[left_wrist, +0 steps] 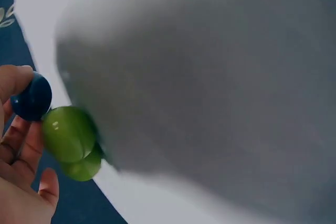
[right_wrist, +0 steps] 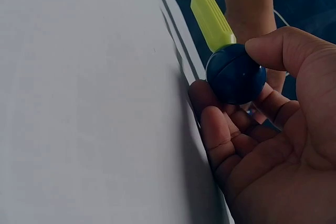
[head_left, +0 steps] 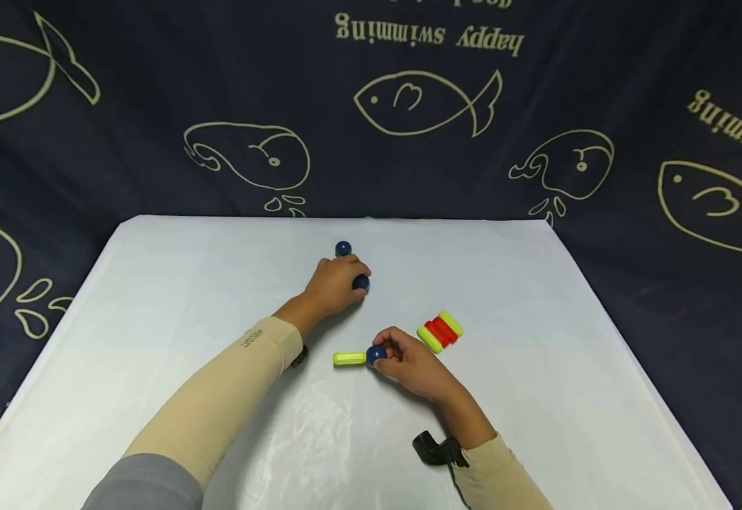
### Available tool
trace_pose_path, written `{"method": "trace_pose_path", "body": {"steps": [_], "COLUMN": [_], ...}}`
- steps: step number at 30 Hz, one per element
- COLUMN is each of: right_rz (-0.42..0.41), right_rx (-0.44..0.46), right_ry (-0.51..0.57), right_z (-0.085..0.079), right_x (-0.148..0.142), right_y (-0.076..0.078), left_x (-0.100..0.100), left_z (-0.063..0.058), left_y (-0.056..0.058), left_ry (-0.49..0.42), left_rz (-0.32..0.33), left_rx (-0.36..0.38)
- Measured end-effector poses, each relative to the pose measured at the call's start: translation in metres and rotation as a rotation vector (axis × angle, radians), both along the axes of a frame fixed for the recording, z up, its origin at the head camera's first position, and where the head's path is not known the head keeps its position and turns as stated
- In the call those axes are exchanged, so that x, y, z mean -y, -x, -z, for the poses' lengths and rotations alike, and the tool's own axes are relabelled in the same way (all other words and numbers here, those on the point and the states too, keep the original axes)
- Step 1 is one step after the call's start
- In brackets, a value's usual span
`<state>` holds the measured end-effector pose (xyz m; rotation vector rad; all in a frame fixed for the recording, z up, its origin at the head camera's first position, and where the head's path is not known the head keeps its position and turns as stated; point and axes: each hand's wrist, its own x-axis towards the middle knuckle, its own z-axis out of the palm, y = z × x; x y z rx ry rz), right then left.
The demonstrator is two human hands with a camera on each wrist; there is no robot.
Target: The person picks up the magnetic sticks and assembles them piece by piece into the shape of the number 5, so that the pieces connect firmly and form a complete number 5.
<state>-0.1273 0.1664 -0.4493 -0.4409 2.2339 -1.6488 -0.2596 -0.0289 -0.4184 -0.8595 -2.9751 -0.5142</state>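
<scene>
head view: right hand (head_left: 412,363) pinches a dark blue plastic ball (head_left: 376,354) that touches one end of a yellow-green ridged plastic stick (head_left: 349,358) lying on the white table (head_left: 154,340), so one joint looks made. left hand (head_left: 335,283), at twelve o'clock of it, curls over a second blue ball (head_left: 361,282); a third blue ball (head_left: 343,248) sits loose beyond. a bundle of red and yellow-green sticks (head_left: 439,331) waits at two o'clock, seemingly unused, so most work seems left.

left wrist view: fingers hold that second blue ball (left_wrist: 32,97) beside blurred green shapes (left_wrist: 71,139).

right wrist view: thumb and fingers (right_wrist: 231,129) clasp the ball (right_wrist: 235,74), stick (right_wrist: 212,21) attached at eleven o'clock.
</scene>
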Motion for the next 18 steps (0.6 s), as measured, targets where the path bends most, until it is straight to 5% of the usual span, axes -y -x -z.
{"method": "trace_pose_path", "body": {"steps": [7, 18], "right_rz": [-0.002, -0.001], "right_rx": [-0.019, -0.004], "right_ry": [-0.012, -0.015], "right_z": [0.002, 0.002], "right_x": [0.0, 0.002], "right_y": [0.0, 0.001], "left_x": [0.012, 0.046], "left_z": [-0.011, -0.007], "left_y": [-0.013, -0.068], "left_ry": [-0.3, -0.595], "left_rz": [-0.044, -0.149], "left_rx": [0.082, 0.186]}}
